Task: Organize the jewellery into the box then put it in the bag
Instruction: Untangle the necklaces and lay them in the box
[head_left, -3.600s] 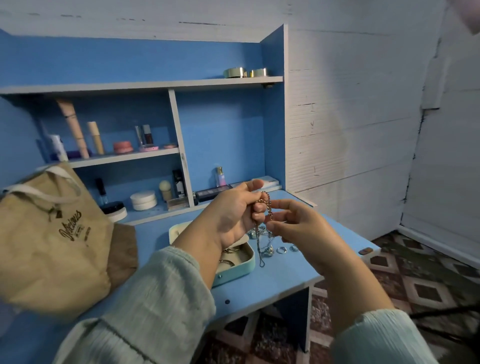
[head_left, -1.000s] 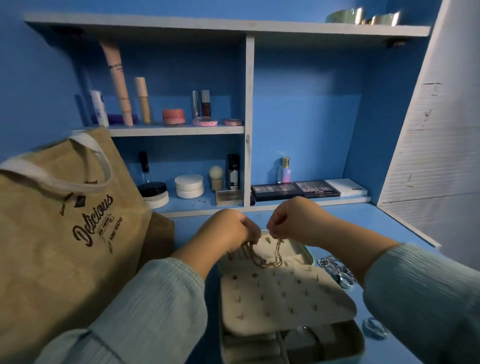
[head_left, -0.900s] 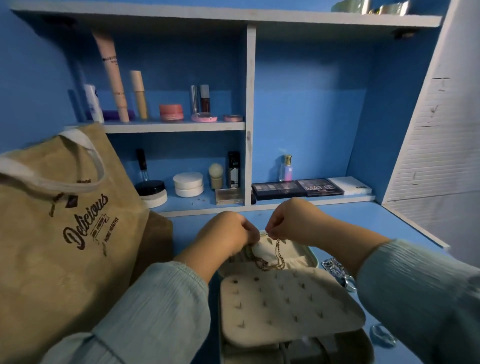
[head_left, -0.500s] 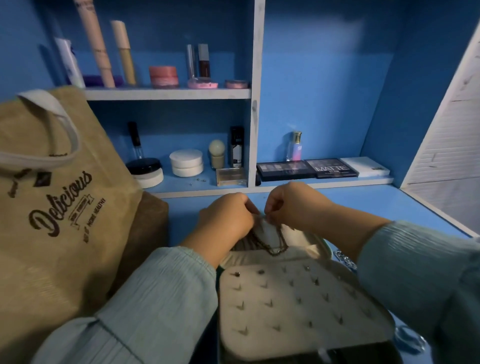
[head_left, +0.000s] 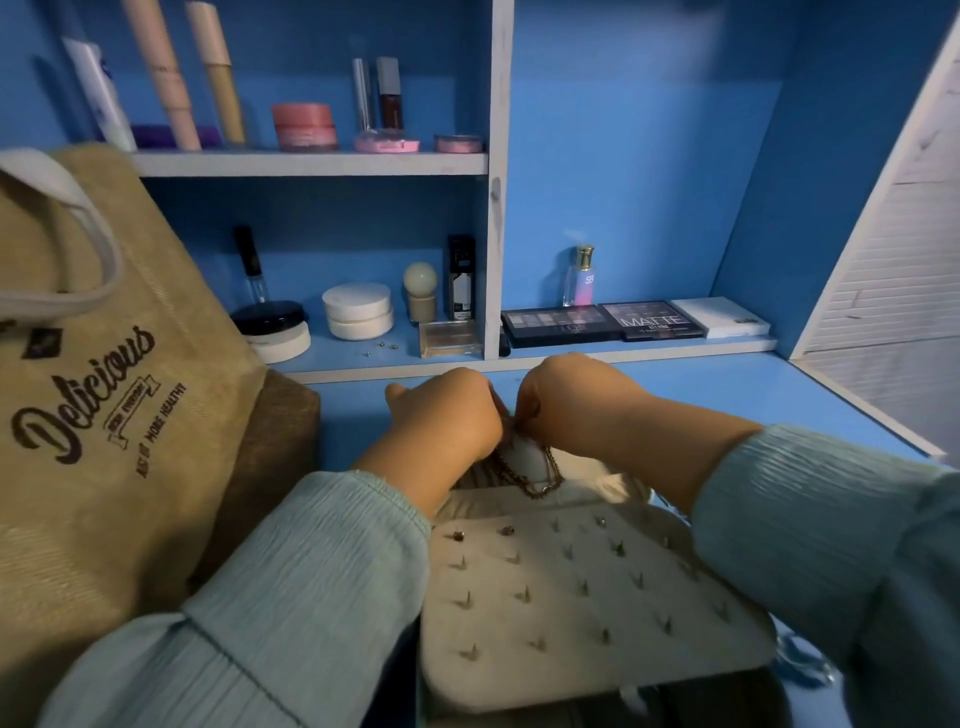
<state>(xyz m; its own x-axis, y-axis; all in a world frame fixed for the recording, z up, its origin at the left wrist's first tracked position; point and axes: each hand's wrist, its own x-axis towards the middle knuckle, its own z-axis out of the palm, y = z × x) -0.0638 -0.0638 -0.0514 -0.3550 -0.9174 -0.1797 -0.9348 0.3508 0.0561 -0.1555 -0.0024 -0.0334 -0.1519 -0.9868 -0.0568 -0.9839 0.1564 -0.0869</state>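
Now the chain is being fixed at the top of the box lid

Nearest to the camera lies the cream earring panel (head_left: 587, 618) of the jewellery box (head_left: 613, 491), folded down toward the person. It is full of small holes and pins, and two dark studs (head_left: 482, 533) already sit in its far left corner. I judge it is laid flat like this so that the padded lid behind it stays free for hanging.

Just beyond, both hands meet over the upper edge of the lid. The left hand (head_left: 447, 415) and the right hand (head_left: 571, 402) are curled knuckles-up and almost touching each other. Their fingers seem to pinch the two ends of the necklace (head_left: 535, 475), though the fingertips themselves are hidden under the knuckles. The chain hangs from them in a loop against the pale lid lining. Holding both ends high probably keeps it from tangling while it is caught on a hook, which I cannot see.

To the left the jute bag (head_left: 98, 395) stands upright on the bench (head_left: 727, 400), touching the left sleeve. It waits near because the box must go into it later. At the right edge some shiny loose pieces (head_left: 802, 657) lie on the bench, so the sorting is not finished.

Farthest away, the blue shelf unit (head_left: 493, 208) carries cosmetics: tubes, jars, a perfume bottle (head_left: 581, 275) and flat palettes (head_left: 602, 322).
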